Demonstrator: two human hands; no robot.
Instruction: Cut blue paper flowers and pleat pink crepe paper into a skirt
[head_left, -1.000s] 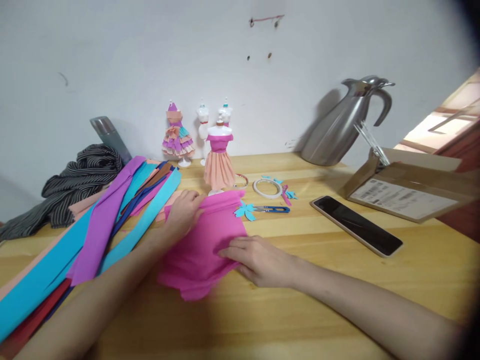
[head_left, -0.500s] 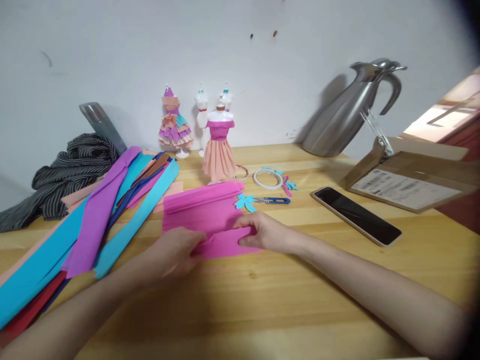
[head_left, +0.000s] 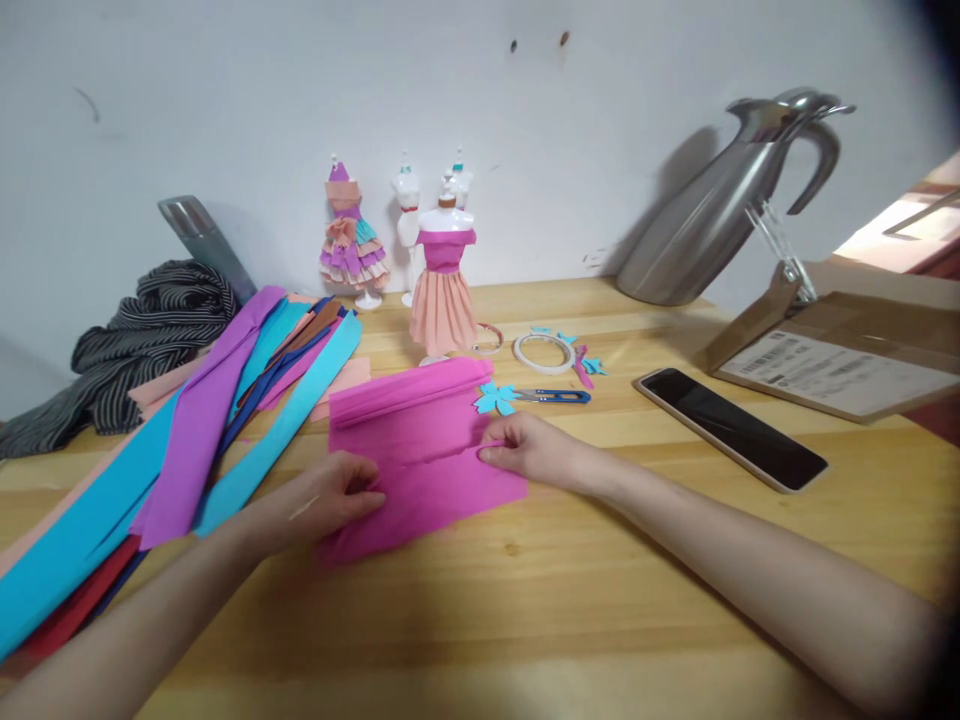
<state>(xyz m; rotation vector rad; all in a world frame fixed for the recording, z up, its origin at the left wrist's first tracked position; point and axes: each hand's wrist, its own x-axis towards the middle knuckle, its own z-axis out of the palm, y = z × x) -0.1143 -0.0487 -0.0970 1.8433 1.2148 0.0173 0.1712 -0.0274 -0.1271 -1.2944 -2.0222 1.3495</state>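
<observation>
Bright pink crepe paper [head_left: 427,490] lies on the wooden table, with a rolled or folded band along its far edge. My left hand [head_left: 337,497] pinches its left side, thumb and fingers drawn together. At the right side, my right hand [head_left: 521,452] grips a raised fold of the same paper between thumb and fingers. A light blue paper flower [head_left: 496,398] touches the paper's upper right, beside blue-handled thread snips [head_left: 559,396]. Behind the paper stands a small mannequin [head_left: 444,280] in a pink top and pleated peach skirt.
Coloured paper strips [head_left: 180,450] and a striped cloth [head_left: 157,320] cover the left. Tape rolls [head_left: 544,353] lie behind the snips. A phone [head_left: 731,428], a cardboard box [head_left: 840,350] and a steel jug [head_left: 697,210] are on the right. More mannequins [head_left: 349,240] stand near the wall.
My left hand has moved left and the pink paper is spread wider, its near part now reaching closer to me. My right hand keeps its grip. The view has shifted slightly.
</observation>
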